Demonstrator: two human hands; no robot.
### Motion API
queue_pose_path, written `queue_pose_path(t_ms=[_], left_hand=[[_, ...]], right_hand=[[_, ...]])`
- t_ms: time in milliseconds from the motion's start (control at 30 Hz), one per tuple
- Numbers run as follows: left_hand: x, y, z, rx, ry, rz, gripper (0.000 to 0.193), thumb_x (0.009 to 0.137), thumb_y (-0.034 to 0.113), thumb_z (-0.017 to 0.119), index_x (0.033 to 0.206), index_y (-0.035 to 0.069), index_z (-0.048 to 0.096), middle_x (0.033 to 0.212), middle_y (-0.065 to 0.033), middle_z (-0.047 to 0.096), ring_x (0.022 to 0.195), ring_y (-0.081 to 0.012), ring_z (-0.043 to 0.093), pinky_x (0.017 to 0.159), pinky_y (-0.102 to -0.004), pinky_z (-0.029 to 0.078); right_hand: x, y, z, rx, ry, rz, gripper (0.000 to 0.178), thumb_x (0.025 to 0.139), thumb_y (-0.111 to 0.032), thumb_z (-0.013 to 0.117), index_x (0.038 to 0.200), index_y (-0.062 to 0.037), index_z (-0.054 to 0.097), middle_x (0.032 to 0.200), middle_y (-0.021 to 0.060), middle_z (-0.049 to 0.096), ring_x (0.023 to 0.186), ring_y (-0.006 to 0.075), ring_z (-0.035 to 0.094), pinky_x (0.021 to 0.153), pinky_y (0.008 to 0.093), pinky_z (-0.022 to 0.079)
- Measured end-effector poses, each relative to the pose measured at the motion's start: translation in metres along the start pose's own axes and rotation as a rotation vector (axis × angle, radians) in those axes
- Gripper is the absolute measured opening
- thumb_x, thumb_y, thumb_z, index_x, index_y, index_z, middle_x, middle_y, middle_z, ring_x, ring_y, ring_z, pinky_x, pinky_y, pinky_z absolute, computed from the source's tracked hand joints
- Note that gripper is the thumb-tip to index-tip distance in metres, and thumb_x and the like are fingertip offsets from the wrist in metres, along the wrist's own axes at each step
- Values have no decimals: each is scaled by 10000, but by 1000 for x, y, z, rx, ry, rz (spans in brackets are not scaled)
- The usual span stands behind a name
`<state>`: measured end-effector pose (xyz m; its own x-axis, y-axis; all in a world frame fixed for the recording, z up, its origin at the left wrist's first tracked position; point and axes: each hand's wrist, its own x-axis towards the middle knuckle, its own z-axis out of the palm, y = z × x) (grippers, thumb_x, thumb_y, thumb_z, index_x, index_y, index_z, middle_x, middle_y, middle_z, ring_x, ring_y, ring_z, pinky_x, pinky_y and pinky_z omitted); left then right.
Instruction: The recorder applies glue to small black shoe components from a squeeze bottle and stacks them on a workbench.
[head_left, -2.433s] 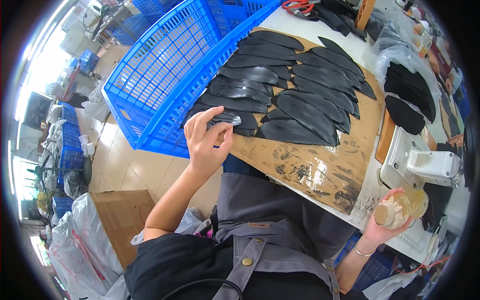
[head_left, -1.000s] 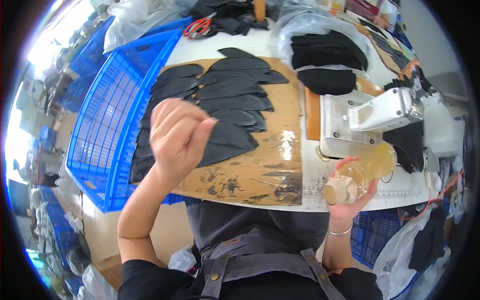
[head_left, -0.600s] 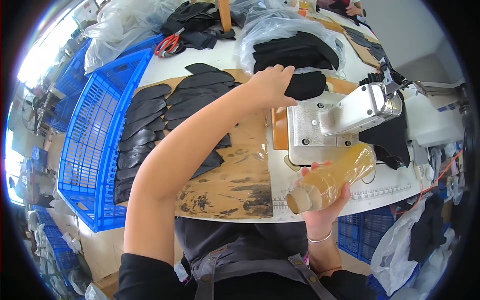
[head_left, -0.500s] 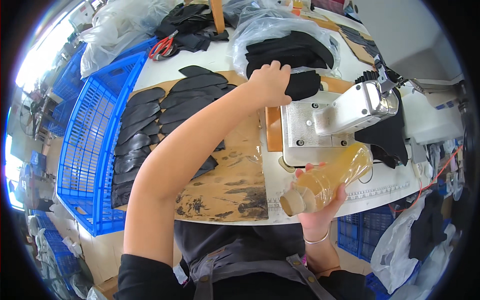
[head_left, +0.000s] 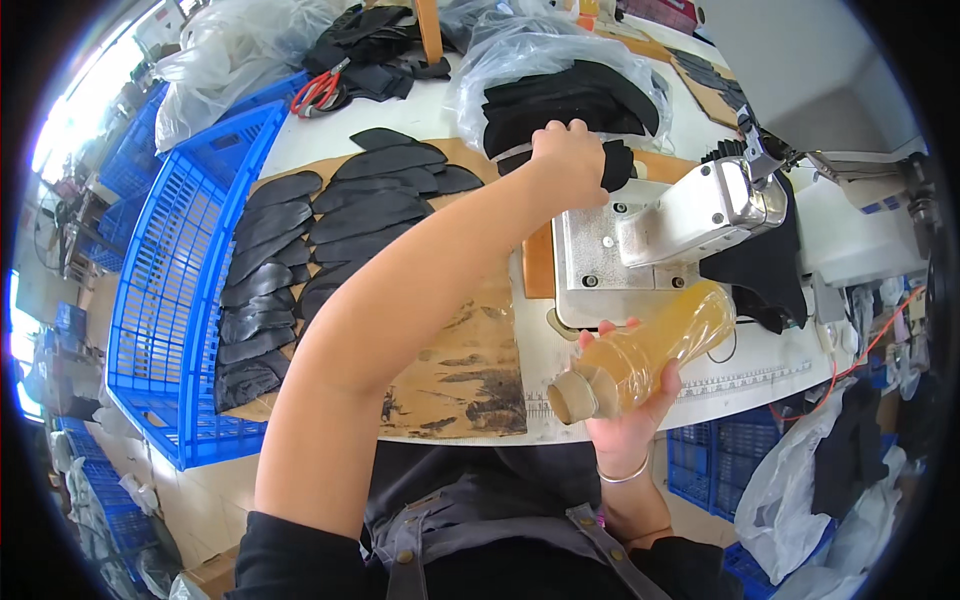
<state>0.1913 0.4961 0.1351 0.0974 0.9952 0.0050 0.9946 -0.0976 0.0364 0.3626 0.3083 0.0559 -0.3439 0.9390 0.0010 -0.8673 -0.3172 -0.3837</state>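
My left hand [head_left: 570,165] reaches across the table to the back of the sewing machine [head_left: 655,235]. Its fingers are curled round a small stack of black cut pieces [head_left: 618,166], largely covered by the hand. In my right hand [head_left: 630,415], at the table's front edge, is a clear plastic bottle [head_left: 655,345] with yellowish contents. The bottle lies tilted, its beige neck toward the lower left. Just behind my left hand, more black pieces [head_left: 570,105] sit in an open clear plastic bag [head_left: 475,95].
Left of the machine, overlapping black leaf-shaped pieces [head_left: 365,215] cover a stained cardboard sheet [head_left: 470,370]. A blue plastic crate [head_left: 160,300] stands along the left edge. Red-handled scissors [head_left: 318,92] lie farther back. A ruler strip [head_left: 745,382] runs along the front edge.
My left hand has moved a little right, over the small stack of black pieces, and now covers more of it. The bottle stays in my right hand at nearly the same tilt.
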Motion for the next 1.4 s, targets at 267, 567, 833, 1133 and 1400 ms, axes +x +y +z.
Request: queue_pose_path(t_ms=[267, 567, 833, 1133, 1400], left_hand=[[5, -36, -5, -451, -19, 103, 796, 587, 564, 732, 1089, -39, 600, 1121, -226, 589, 1050, -314, 577, 880, -360, 464], [-10, -14, -6, -392, -129, 181, 676, 670, 393, 706, 1165, -31, 526, 1163, -258, 507, 1082, -380, 513, 929, -364, 427], [-48, -35, -15, -515, -19, 316, 556, 712, 339, 692, 1108, -27, 556, 1075, -234, 577, 996, -336, 567, 864, -346, 448], [-209, -68, -40, -1068, -410, 76, 439, 813, 189, 650, 1160, -24, 486, 945, -114, 666, 847, -156, 613, 781, -289, 481], [-297, -2, 23, -3, 299, 95, 763, 688, 382, 688, 1326, 57, 425, 1282, -181, 457, 957, -267, 487, 844, -388, 400]], right_hand=[[0, 1, 0, -54, -7, 8, 581, 844, -520, 527, 1270, -133, 453, 1224, 154, 522, 1148, 366, 496, 934, 534, 416], [4, -1, -1, 27, -50, 12, 537, 857, -498, 523, 1240, -123, 491, 1226, 165, 527, 1170, 382, 475, 970, 533, 382], [2, 1, 9, 13, -75, 14, 523, 857, -448, 536, 1206, -62, 492, 1188, 67, 550, 1148, 282, 495, 1045, 494, 328], [0, -3, -3, 14, 22, 19, 562, 851, -488, 506, 1222, -67, 484, 1210, 154, 521, 1174, 350, 457, 1014, 471, 342], [4, -3, -4, 29, 34, 41, 587, 827, -476, 559, 1253, -84, 461, 1272, 145, 468, 1240, 338, 388, 986, 481, 360]])
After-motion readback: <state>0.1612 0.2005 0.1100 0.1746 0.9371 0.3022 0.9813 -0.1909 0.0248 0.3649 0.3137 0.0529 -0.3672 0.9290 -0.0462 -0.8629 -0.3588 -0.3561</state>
